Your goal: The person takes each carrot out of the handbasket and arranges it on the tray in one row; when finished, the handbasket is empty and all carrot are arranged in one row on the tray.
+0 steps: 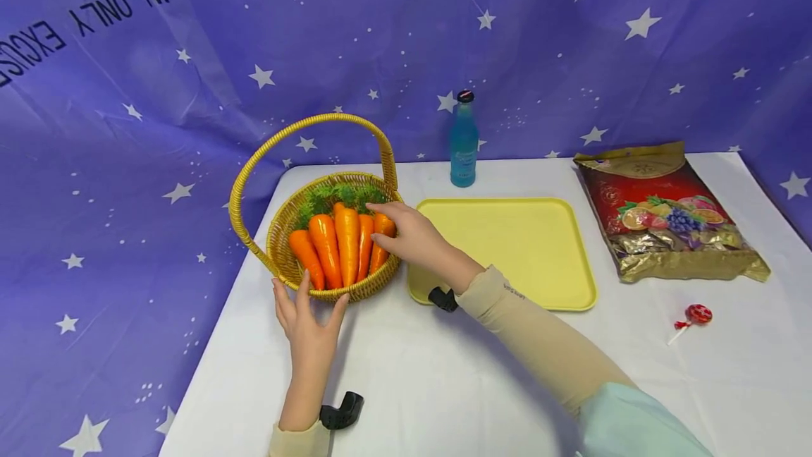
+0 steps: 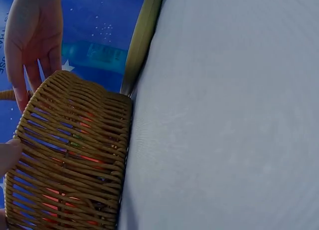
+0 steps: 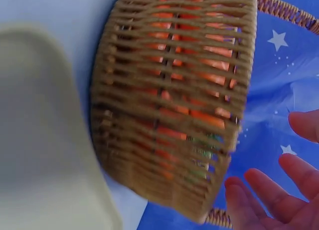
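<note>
A round yellow wicker basket [image 1: 371,290] with a tall hoop handle [image 1: 285,134] stands on the left part of the table. Inside lie several orange carrots [image 1: 347,238], their green tops [image 1: 333,196] toward the far rim. My left hand [image 1: 309,326] is at the basket's near rim, fingers spread; in the left wrist view a fingertip [image 2: 9,155] shows right at the rim. Over the basket's right side reaches my right hand [image 1: 415,235], its fingers above the rightmost carrots and gripping none. The right wrist view shows those fingers [image 3: 269,192] spread apart beyond the rim.
A yellow tray [image 1: 507,252] lies just right of the basket. Behind it stands a blue bottle [image 1: 464,143]. Farther right are a red and gold candy bag [image 1: 666,214] and a red lollipop [image 1: 699,314]. A purple star-patterned cloth [image 1: 380,41] hangs behind the table.
</note>
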Action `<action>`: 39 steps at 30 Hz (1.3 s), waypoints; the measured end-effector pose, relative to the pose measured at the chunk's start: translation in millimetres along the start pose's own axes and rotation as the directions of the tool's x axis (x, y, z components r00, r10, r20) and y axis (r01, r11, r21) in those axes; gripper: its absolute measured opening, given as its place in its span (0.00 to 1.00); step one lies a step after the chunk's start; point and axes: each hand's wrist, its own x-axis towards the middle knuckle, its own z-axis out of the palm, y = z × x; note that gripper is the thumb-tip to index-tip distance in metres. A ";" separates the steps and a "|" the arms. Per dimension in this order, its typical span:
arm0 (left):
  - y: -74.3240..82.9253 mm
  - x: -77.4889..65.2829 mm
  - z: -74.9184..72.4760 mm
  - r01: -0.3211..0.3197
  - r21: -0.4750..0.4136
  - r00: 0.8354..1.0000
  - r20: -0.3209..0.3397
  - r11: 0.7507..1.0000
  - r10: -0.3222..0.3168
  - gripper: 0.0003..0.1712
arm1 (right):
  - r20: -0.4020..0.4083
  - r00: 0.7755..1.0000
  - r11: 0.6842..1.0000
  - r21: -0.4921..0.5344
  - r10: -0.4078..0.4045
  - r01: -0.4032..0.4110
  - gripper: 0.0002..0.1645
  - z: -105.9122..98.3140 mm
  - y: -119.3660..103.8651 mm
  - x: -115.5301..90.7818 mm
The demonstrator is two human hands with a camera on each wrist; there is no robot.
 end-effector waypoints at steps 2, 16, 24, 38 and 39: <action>-0.2 0.5 0.9 0.033 -0.053 0.999 0.012 0.998 -0.033 0.45 | 0.019 1.000 0.999 0.036 0.020 -0.021 0.33 3.4 -0.7 3.6; 2.8 4.2 11.9 0.071 -0.344 0.997 0.042 0.936 -0.060 0.40 | 0.171 0.974 0.972 0.161 0.146 -0.174 0.34 17.6 2.2 30.2; 32.3 1.4 -5.0 0.068 -0.342 0.998 0.034 0.937 -0.059 0.38 | 0.280 0.941 0.860 0.415 0.191 -0.298 0.30 23.1 -2.2 48.8; 32.7 -1.7 -4.8 0.083 -0.326 0.996 0.037 0.942 -0.075 0.38 | 0.361 0.928 0.911 0.345 0.091 -0.224 0.25 47.3 -8.1 53.8; 32.5 -1.3 -4.4 0.086 -0.327 0.996 0.038 0.941 -0.078 0.38 | 0.346 0.934 0.923 0.324 0.089 -0.208 0.25 47.6 -8.8 53.8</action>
